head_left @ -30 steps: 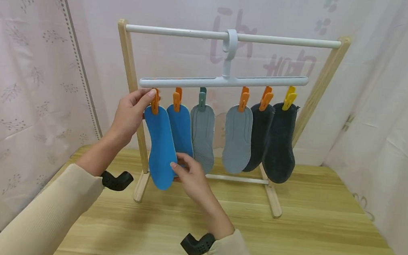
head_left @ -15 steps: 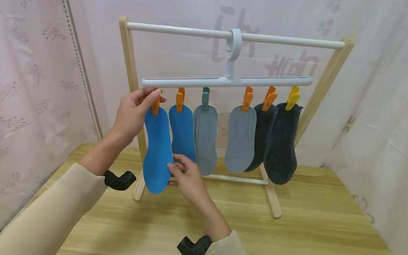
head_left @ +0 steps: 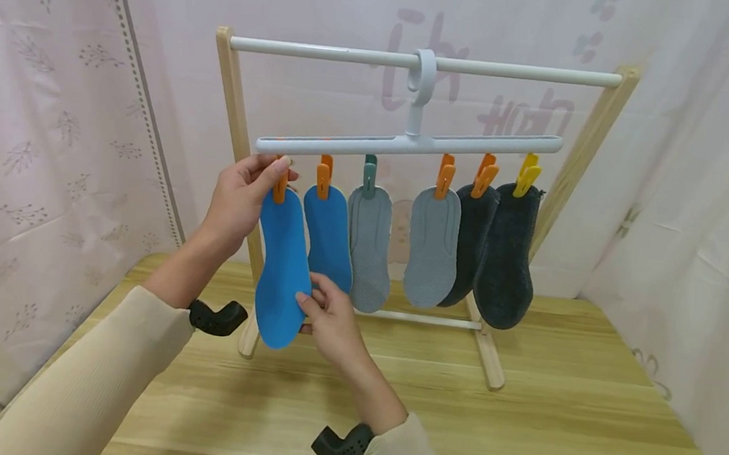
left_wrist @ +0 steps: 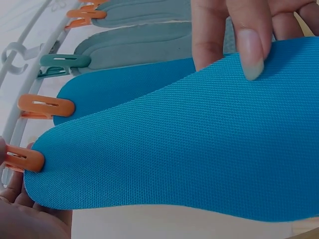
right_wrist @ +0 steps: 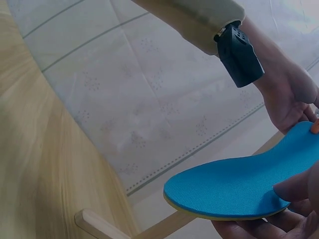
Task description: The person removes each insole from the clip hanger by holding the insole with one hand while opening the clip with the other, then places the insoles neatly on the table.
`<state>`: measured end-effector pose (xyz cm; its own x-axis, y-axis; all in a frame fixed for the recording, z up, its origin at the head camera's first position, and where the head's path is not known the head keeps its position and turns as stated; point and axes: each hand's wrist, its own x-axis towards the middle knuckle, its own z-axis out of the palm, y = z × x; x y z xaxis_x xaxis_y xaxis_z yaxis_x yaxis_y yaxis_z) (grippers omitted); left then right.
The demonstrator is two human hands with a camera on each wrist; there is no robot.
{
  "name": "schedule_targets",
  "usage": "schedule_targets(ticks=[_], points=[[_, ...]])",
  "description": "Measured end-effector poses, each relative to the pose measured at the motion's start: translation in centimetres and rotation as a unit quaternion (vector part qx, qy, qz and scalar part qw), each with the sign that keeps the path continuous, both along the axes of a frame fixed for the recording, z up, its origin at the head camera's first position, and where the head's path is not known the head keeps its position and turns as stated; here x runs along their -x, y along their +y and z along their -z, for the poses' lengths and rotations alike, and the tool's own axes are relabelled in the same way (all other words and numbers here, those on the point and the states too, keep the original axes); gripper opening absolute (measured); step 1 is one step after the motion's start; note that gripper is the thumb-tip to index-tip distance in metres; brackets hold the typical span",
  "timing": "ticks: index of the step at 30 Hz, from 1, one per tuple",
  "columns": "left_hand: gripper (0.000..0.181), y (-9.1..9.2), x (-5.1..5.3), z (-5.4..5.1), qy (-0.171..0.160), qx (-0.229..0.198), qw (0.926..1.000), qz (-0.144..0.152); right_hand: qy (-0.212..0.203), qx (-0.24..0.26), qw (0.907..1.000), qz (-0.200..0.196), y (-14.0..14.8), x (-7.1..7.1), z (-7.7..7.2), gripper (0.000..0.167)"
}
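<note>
My left hand (head_left: pixel 233 201) pinches an orange clothespin (head_left: pixel 280 190) under the left end of the grey hanger (head_left: pixel 371 146). From that clothespin hangs a blue insole (head_left: pixel 279 271), its top end in the clip's jaws. Lower down, my right hand (head_left: pixel 333 322) holds the insole's right edge, thumb on the front and fingers behind, as the right wrist view also shows. A second blue insole (head_left: pixel 327 235) hangs just to the right from its own orange clothespin (head_left: pixel 323 180). In the left wrist view the front insole (left_wrist: pixel 149 159) partly covers the second.
Farther right hang two grey insoles (head_left: pixel 432 251) and two dark insoles (head_left: pixel 506 261), held by green, orange and yellow clothespins. The hanger hooks over the white rod of a wooden rack (head_left: pixel 585 160), which stands on a wood-grain table (head_left: pixel 551 403). Patterned curtains (head_left: pixel 81 123) surround it.
The front blue insole's lower end has swung left and slightly down with my right hand, exposing more of the second blue insole. My left hand keeps its hold on the clothespin.
</note>
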<state>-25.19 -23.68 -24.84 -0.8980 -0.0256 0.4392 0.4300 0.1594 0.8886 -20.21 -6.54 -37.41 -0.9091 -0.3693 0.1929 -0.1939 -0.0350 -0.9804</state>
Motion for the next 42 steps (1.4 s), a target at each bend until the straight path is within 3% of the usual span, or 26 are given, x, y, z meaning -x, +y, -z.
schedule_targets(ticks=[12,31,42], points=[[0.043,0.1,0.0,-0.5,-0.009,-0.022,0.9997,0.005,-0.002,-0.005,1.0000,-0.002,-0.1,-0.2,-0.1,0.039],[0.048,-0.1,0.2,-1.6,-0.004,-0.016,0.9999,-0.005,-0.017,-0.035,0.9992,0.003,0.9,-2.1,0.7,0.036],[0.049,-0.3,0.3,-1.4,-0.026,0.005,0.9996,-0.011,-0.056,-0.025,0.9981,0.003,0.2,-4.2,2.6,0.040]])
